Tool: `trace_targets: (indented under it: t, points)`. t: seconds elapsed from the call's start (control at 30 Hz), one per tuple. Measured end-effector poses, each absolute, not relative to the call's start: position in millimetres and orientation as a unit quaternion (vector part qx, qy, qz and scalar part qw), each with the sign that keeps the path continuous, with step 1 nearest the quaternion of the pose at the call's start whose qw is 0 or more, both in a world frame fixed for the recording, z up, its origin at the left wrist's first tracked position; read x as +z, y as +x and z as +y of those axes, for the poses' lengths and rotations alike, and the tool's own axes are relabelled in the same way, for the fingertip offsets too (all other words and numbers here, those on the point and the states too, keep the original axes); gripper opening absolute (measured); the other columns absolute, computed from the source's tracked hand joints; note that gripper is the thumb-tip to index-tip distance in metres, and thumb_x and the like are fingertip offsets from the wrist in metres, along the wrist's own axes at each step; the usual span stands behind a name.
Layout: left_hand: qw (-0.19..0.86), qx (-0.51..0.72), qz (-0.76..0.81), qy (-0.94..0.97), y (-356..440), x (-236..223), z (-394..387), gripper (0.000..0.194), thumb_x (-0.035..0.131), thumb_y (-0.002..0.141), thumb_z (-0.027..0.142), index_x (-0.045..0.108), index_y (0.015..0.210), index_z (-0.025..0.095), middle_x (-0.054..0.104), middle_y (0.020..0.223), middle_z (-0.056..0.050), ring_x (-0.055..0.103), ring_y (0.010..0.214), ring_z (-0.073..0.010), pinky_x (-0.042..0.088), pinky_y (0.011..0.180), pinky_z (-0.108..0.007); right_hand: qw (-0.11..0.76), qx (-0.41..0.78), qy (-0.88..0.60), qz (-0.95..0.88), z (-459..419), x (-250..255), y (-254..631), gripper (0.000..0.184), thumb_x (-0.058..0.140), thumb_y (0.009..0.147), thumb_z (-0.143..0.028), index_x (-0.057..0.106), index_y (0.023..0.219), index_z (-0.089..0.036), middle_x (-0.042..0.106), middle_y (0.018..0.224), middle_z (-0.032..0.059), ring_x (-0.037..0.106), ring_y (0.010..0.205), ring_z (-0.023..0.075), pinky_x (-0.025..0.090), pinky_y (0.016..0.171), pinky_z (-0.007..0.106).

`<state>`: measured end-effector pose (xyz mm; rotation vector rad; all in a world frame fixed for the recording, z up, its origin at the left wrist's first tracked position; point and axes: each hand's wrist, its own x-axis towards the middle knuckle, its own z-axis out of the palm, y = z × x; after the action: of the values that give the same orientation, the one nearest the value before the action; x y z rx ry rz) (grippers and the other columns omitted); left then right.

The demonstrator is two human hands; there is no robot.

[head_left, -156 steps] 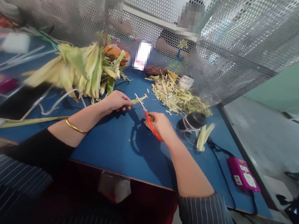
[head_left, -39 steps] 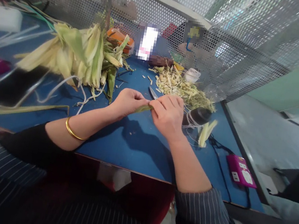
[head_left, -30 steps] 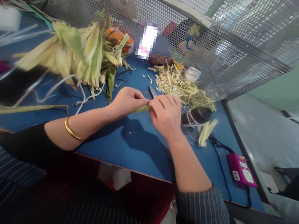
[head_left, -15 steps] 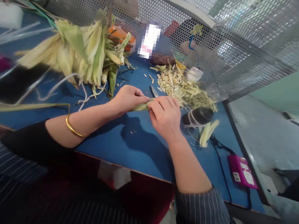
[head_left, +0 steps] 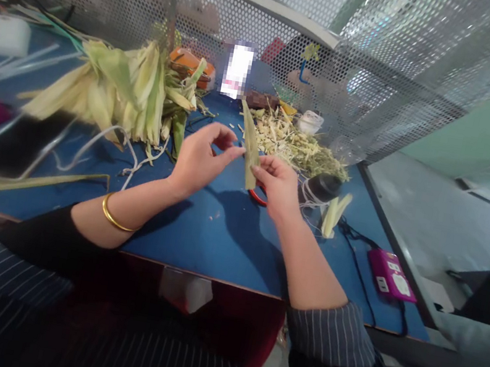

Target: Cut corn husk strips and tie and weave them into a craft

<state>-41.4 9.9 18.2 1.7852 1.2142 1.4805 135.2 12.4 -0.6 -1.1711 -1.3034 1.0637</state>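
Observation:
A pale green strip of corn husk stands almost upright over the blue table, pinched near its lower end by my right hand. To its left is my left hand, with thumb and forefinger apart and the fingertips close to the strip; whether they touch it I cannot tell. Beneath the right hand shows the red handle of a pair of scissors, its remainder mostly hidden. A large bundle of corn husks lies to the left, beyond my left hand.
Small husk scraps are heaped at the back. Right of my hand are a black spool of string, a folded husk piece and a purple power strip with a cable. A dark phone lies left. Metal mesh stands behind.
The husk strip went from lying flat between both hands to standing upright in my right hand. My left hand has let go and opened, and the scissors' red handle now shows.

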Motion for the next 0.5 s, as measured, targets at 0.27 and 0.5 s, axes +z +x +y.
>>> trace_targets:
  t: [0.27, 0.5]
  points:
    - [0.528, 0.489, 0.397, 0.569, -31, -1, 22, 0.023, 0.071, 0.069, 0.034, 0.065, 0.069, 0.012, 0.063, 0.068, -0.002, 0.055, 0.063, -0.0094, 0.048, 0.063, -0.023, 0.498, 0.462, -0.476, -0.558, 1, -4, 118, 0.028, 0.076, 0.062, -0.034, 0.052, 0.069, -0.020, 0.052, 0.056, -0.0062, 0.047, 0.049, 0.0081, 0.044, 0.048, 0.023]
    - [0.538, 0.462, 0.417, 0.569, -32, -2, 23, 0.019, 0.069, 0.072, 0.029, 0.059, 0.069, 0.014, 0.059, 0.066, -0.001, 0.057, 0.059, -0.0097, 0.050, 0.058, -0.025, 0.491, 0.441, -0.503, -0.559, 2, -5, 120, 0.026, 0.073, 0.064, -0.032, 0.050, 0.064, -0.020, 0.050, 0.054, -0.0063, 0.046, 0.049, 0.0081, 0.043, 0.049, 0.024]
